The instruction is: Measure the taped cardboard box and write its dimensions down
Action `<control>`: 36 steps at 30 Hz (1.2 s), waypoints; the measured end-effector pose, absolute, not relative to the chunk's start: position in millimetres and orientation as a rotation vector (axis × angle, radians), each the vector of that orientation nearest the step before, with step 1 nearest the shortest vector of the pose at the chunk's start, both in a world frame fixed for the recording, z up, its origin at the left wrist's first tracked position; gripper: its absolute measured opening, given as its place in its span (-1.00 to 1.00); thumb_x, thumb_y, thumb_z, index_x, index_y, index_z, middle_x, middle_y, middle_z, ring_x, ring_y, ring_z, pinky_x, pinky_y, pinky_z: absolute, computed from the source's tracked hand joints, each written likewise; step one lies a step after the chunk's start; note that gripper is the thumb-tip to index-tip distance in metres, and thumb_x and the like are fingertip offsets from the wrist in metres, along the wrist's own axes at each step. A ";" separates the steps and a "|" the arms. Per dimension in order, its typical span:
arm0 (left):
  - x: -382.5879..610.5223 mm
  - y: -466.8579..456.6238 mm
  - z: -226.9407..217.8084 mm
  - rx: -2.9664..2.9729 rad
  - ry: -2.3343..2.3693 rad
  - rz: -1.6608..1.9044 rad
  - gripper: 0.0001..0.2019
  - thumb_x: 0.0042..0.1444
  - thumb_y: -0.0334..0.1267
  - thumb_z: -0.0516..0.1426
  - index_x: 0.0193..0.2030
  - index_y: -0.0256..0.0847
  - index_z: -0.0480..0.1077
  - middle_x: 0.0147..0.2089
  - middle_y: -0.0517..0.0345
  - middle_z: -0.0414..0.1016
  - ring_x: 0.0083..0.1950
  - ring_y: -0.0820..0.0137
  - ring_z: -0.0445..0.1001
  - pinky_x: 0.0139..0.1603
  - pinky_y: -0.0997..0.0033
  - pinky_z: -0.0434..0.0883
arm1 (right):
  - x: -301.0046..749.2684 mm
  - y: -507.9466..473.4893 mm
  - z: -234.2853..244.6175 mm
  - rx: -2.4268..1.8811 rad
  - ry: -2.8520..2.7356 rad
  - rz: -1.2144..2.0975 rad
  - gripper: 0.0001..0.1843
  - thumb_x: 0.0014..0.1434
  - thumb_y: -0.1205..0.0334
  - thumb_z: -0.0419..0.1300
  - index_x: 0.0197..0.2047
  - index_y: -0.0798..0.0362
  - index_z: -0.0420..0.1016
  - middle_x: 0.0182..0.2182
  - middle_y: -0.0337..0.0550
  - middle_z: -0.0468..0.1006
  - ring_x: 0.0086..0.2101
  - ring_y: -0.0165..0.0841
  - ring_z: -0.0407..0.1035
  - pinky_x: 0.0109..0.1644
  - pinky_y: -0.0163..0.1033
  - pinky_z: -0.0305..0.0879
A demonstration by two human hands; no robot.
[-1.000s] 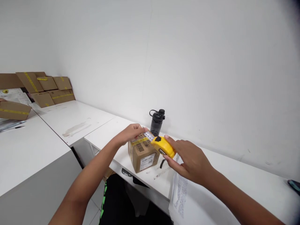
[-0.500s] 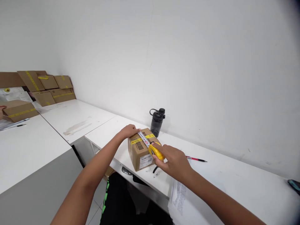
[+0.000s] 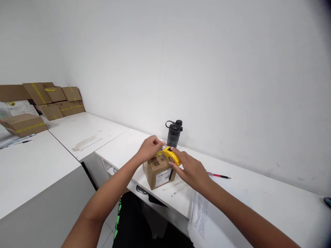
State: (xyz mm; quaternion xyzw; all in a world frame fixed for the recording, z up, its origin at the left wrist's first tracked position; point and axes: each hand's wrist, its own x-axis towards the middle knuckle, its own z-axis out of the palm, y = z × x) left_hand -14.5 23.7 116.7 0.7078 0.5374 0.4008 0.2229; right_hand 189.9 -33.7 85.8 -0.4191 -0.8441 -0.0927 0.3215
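Observation:
A small cardboard box (image 3: 157,174) with a barcode, a white label and yellow tape stands on the white desk near its front edge. Above its top, my right hand (image 3: 191,168) grips a yellow tape measure (image 3: 173,156), whose black strap hangs down over the label. My left hand (image 3: 151,148) is at the box's far left top, with thumb and fingers pinched on the short end of the tape measure's blade (image 3: 163,147). Part of the box top is hidden behind both hands.
Behind the box stands a dark water bottle (image 3: 174,132) by the wall. Right lie a red-and-black pen (image 3: 219,175) and written papers (image 3: 200,213); a dark object (image 3: 328,201) sits at the far right edge. Several cardboard boxes (image 3: 69,103) are stacked on the left desk.
My left hand has moved right, toward the tape measure. The exposed blade is much shorter and the case has turned. A hand at the far left edge is no longer in view.

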 end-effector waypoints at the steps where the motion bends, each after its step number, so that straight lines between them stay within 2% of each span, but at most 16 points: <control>1: -10.1 19.9 117.1 1.955 1.485 1.085 -0.58 0.15 0.16 0.02 -0.40 -0.18 0.34 -0.36 0.18 0.46 -0.31 0.36 0.40 -0.31 0.39 0.30 | 189.3 -30.8 87.2 -1.088 -2.201 -0.242 -0.51 0.37 0.04 -0.07 0.30 0.00 0.19 -0.10 0.03 0.55 -0.19 -0.16 0.50 -0.25 -0.13 0.44; 4: -3.6 13.9 111.8 1.996 1.562 0.994 -0.52 0.28 0.10 -0.16 -0.34 -0.17 0.40 -0.32 0.13 0.50 -0.27 0.31 0.44 -0.22 0.31 0.35 | 189.2 -24.9 90.3 -1.058 -2.170 -0.209 -0.51 0.37 0.07 -0.08 0.32 -0.03 0.17 -0.07 0.04 0.53 -0.16 -0.15 0.49 -0.25 -0.12 0.45; 7: -16.8 8.8 100.6 2.223 1.549 0.830 -0.50 0.30 0.11 -0.17 0.02 -0.15 0.43 0.05 -0.01 0.51 0.10 0.15 0.42 0.14 0.10 0.29 | 193.2 -19.5 90.6 -1.049 -2.131 -0.087 -0.51 0.36 0.08 -0.06 0.33 -0.09 0.16 -0.02 0.03 0.50 -0.13 -0.15 0.47 -0.19 -0.08 0.46; 8: -26.9 5.4 96.2 2.295 1.532 0.765 -0.46 0.27 0.15 -0.12 0.18 -0.13 0.35 0.23 -0.05 0.39 0.26 0.08 0.30 0.27 0.02 0.18 | 195.5 -16.9 90.4 -1.056 -2.089 -0.016 -0.50 0.35 0.06 -0.03 0.33 -0.11 0.16 0.02 0.02 0.49 -0.10 -0.15 0.46 -0.14 -0.06 0.46; 10: -54.8 -4.9 85.5 2.364 1.509 0.668 -0.25 0.18 0.24 -0.01 0.41 -0.12 0.07 0.46 -0.06 0.03 0.46 -0.02 -0.04 0.42 -0.09 -0.09 | 200.8 -10.7 89.9 -1.082 -1.960 0.197 -0.44 0.30 -0.01 0.05 0.33 -0.12 0.14 0.08 0.00 0.45 -0.07 -0.17 0.44 -0.06 -0.04 0.46; 12: -87.9 -18.3 69.7 2.358 1.476 0.642 -0.12 0.15 0.28 0.01 0.48 -0.10 -0.17 0.52 0.00 -0.23 0.51 -0.01 -0.21 0.46 -0.07 -0.20 | 205.6 -3.9 89.6 -1.102 -1.788 0.487 -0.34 0.23 -0.10 0.12 0.32 -0.10 0.10 0.09 -0.01 0.44 -0.10 -0.20 0.46 -0.06 -0.03 0.48; 14: -117.0 -31.7 46.5 2.382 1.420 0.764 -0.13 0.16 0.32 -0.07 0.49 -0.01 -0.26 0.53 0.11 -0.32 0.52 0.03 -0.28 0.48 -0.02 -0.23 | 207.6 2.9 89.5 -1.078 -1.618 0.800 -0.30 0.18 -0.14 0.14 0.30 -0.08 0.08 0.04 -0.02 0.46 -0.16 -0.21 0.49 -0.12 -0.03 0.51; 17: -137.8 -43.9 1.4 2.358 1.325 1.013 -0.16 0.20 0.33 -0.26 0.49 -0.04 -0.40 0.53 0.11 -0.44 0.52 0.09 -0.33 0.50 0.03 -0.18 | 199.8 12.8 89.5 -0.984 -1.454 1.167 -0.38 0.17 -0.10 0.10 0.23 -0.09 0.08 -0.02 -0.06 0.48 -0.21 -0.20 0.53 -0.23 -0.06 0.53; 19: -136.0 -45.0 -26.6 2.316 1.297 1.057 -0.15 0.20 0.31 -0.27 0.49 -0.09 -0.44 0.54 0.06 -0.45 0.53 0.12 -0.33 0.50 0.04 -0.17 | 186.7 19.3 90.1 -0.941 -1.430 1.314 -0.42 0.16 -0.05 0.07 0.20 -0.11 0.08 -0.02 -0.08 0.48 -0.22 -0.20 0.54 -0.31 -0.11 0.51; 21: -127.4 -42.6 -44.2 2.253 1.298 1.055 -0.19 0.24 0.27 -0.23 0.49 -0.12 -0.35 0.53 -0.02 -0.34 0.52 0.15 -0.23 0.49 0.05 -0.13 | 169.8 24.8 91.3 -0.956 -1.477 1.364 -0.44 0.13 -0.02 0.07 0.17 -0.10 0.11 -0.02 -0.08 0.46 -0.24 -0.22 0.52 -0.37 -0.16 0.48; 24: -110.8 -40.1 -41.0 2.051 1.381 1.241 -0.34 0.29 0.17 -0.17 0.42 -0.12 -0.03 0.45 -0.10 0.04 0.44 0.18 0.06 0.42 0.06 0.08 | 146.1 29.6 93.1 -0.994 -1.683 1.261 -0.46 0.12 0.03 0.11 0.16 -0.09 0.15 -0.05 -0.12 0.43 -0.26 -0.28 0.47 -0.34 -0.19 0.46; 26: -100.2 -41.2 -19.2 1.821 1.481 1.506 -0.45 0.31 0.12 -0.15 0.28 -0.14 0.18 0.27 -0.11 0.32 0.30 0.20 0.29 0.30 0.10 0.24 | 135.2 29.3 95.0 -0.920 -1.867 1.129 -0.44 0.15 0.05 0.12 0.20 -0.09 0.12 -0.07 -0.14 0.43 -0.22 -0.30 0.45 -0.22 -0.16 0.46; 28: -91.2 -43.1 12.8 1.638 1.540 1.662 -0.53 0.31 0.10 -0.12 0.11 -0.17 0.31 0.04 -0.05 0.48 0.10 0.25 0.43 0.16 0.19 0.33 | 129.3 26.1 98.7 -0.800 -2.034 0.999 -0.42 0.18 0.08 0.13 0.24 -0.08 0.08 -0.06 -0.12 0.42 -0.17 -0.30 0.44 -0.11 -0.14 0.44; 31: -82.0 -43.6 61.7 1.706 1.380 1.427 -0.59 0.27 0.11 -0.04 -0.14 -0.18 0.40 -0.17 0.09 0.50 -0.10 0.32 0.44 -0.02 0.32 0.35 | 128.4 18.8 108.5 -0.670 -2.206 0.770 -0.42 0.19 0.14 0.16 0.24 -0.06 0.08 0.03 -0.05 0.39 -0.08 -0.27 0.41 0.02 -0.08 0.40; 33: -79.1 -42.0 85.1 1.651 1.242 1.311 -0.59 0.22 0.13 0.02 -0.30 -0.21 0.38 -0.35 0.17 0.43 -0.27 0.39 0.39 -0.17 0.39 0.33 | 132.4 14.1 116.4 -0.620 -2.243 0.639 -0.45 0.19 0.16 0.17 0.21 -0.05 0.12 0.08 -0.02 0.36 -0.03 -0.24 0.39 0.06 -0.05 0.38; 36: -78.3 -39.2 101.6 1.482 1.044 1.193 -0.59 0.11 0.12 0.15 -0.41 -0.23 0.30 -0.50 0.28 0.27 -0.45 0.50 0.26 -0.33 0.46 0.24 | 144.2 7.3 126.7 -0.576 -2.285 0.582 -0.52 0.22 0.15 0.15 0.18 -0.09 0.19 0.05 -0.04 0.40 -0.06 -0.25 0.41 0.00 -0.08 0.44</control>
